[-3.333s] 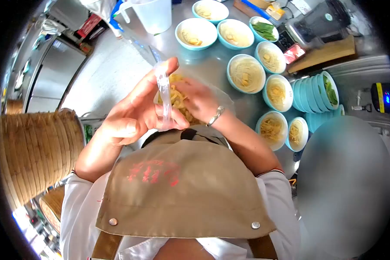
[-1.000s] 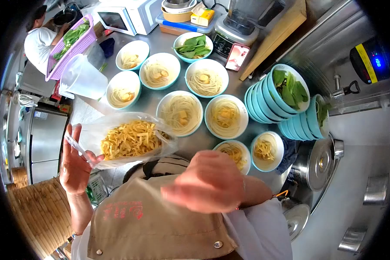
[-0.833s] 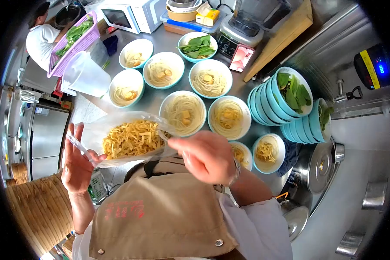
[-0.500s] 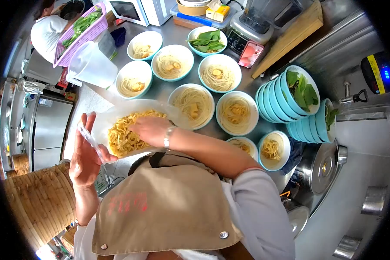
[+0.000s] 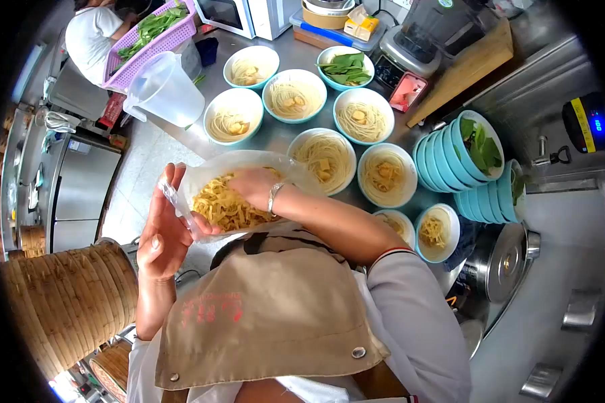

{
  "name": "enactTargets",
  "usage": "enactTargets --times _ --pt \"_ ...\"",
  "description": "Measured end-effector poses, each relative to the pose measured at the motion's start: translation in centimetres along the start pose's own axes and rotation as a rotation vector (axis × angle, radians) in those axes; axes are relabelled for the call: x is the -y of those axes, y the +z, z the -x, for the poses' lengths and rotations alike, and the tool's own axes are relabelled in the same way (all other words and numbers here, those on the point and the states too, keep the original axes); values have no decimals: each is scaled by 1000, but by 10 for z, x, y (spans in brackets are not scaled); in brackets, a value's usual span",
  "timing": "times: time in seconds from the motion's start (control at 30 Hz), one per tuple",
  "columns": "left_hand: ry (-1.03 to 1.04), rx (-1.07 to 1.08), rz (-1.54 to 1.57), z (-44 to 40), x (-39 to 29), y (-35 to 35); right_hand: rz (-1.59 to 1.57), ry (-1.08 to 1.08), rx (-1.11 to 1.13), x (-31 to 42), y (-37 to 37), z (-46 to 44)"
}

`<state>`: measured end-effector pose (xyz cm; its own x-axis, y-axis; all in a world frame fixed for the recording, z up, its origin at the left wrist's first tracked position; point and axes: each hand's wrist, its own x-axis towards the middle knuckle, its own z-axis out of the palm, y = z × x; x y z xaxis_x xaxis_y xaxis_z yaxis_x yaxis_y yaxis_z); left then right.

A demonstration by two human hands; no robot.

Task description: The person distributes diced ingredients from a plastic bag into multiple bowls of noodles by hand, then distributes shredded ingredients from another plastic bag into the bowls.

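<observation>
My left hand (image 5: pixel 163 232) holds the rim of a clear plastic bag (image 5: pixel 212 168), with the bag's edge between its thumb and fingers. Inside the bag lies a heap of flat yellow food strips (image 5: pixel 225 205). My right hand (image 5: pixel 254 188) reaches into the bag's mouth and touches the strips; its fingers are blurred and partly buried, so their grip is hidden. Close by are bowls with pale noodles and yellow pieces, among them a noodle bowl (image 5: pixel 323 161) and another noodle bowl (image 5: pixel 386 174). A smaller bowl (image 5: pixel 437 233) near my right forearm contains yellow strips.
Stacked turquoise bowls (image 5: pixel 444 158) with leafy greens on top stand at the right. A plastic jug (image 5: pixel 165 91) and purple basket (image 5: pixel 151 43) of greens are at the left. Behind are a blender (image 5: pixel 413 50) and phone (image 5: pixel 408 92). Bamboo steamers (image 5: pixel 70 302) rise at lower left.
The whole view has shifted, so most things appear farther right. My right hand sits deeper in the bag, and the bag's mouth has lifted around it. My left hand still holds the rim.
</observation>
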<state>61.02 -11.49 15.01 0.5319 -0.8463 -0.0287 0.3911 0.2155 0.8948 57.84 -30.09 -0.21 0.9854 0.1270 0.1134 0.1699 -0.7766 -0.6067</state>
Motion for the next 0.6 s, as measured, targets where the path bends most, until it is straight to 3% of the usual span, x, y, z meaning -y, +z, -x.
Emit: enactTargets --times 0.07,0.17,0.27,0.37,0.47,0.5,0.6 --pt "4 23 8 0 -1 -3 -83 1 -111 0 -3 10" --pt "-3 7 31 4 -1 -8 -74 131 -49 3 -10 15" --pt "-15 28 47 -4 -1 -9 -149 144 -249 3 -12 24" --pt "-27 49 43 -7 -4 -9 -276 172 -260 -7 -10 29" --pt "-27 48 31 -8 -5 -11 -574 247 -363 16 -59 50" --pt "-25 48 25 -10 -6 -11 -630 169 -450 17 -67 51" --pt "-31 49 20 -10 -6 -13 -786 334 -460 8 -106 96"
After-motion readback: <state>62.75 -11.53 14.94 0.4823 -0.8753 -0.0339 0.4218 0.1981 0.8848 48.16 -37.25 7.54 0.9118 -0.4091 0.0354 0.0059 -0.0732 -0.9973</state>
